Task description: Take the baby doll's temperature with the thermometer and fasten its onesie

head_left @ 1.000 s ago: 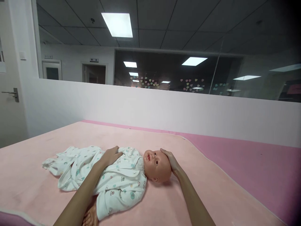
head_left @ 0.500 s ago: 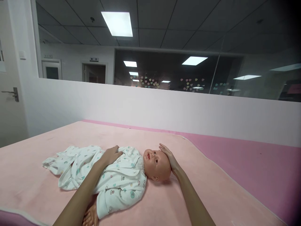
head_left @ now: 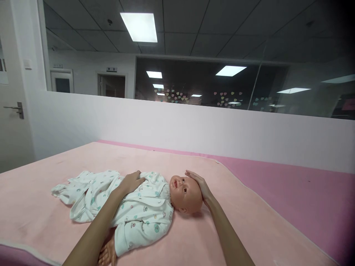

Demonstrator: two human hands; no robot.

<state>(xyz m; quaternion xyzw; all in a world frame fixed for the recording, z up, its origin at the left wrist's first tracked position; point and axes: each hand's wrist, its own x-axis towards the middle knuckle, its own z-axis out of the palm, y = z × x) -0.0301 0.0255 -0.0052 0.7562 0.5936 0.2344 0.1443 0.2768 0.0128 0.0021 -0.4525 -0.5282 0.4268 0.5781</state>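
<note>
A baby doll (head_left: pixel 186 195) lies on its back across a peach blanket (head_left: pixel 244 229), its head toward the right. It wears a white outfit (head_left: pixel 144 214) printed with small coloured figures; one doll hand (head_left: pixel 107 253) sticks out of the near sleeve. My left hand (head_left: pixel 131 183) rests flat on the doll's belly with the fingers stretched out. Against the top of the doll's bald head lies my right hand (head_left: pixel 202 186), open, its fingers extended along the crown. My left forearm covers part of the outfit.
Under the blanket is a pink mat (head_left: pixel 305 195) that shows on the right and along the back. A white low wall (head_left: pixel 194 125) with a window above it runs behind. A door with a metal handle (head_left: pixel 19 110) stands at the left.
My right hand has shifted very slightly over the top of the doll's head, its fingertips a little to the left. My left hand and the doll look the same.
</note>
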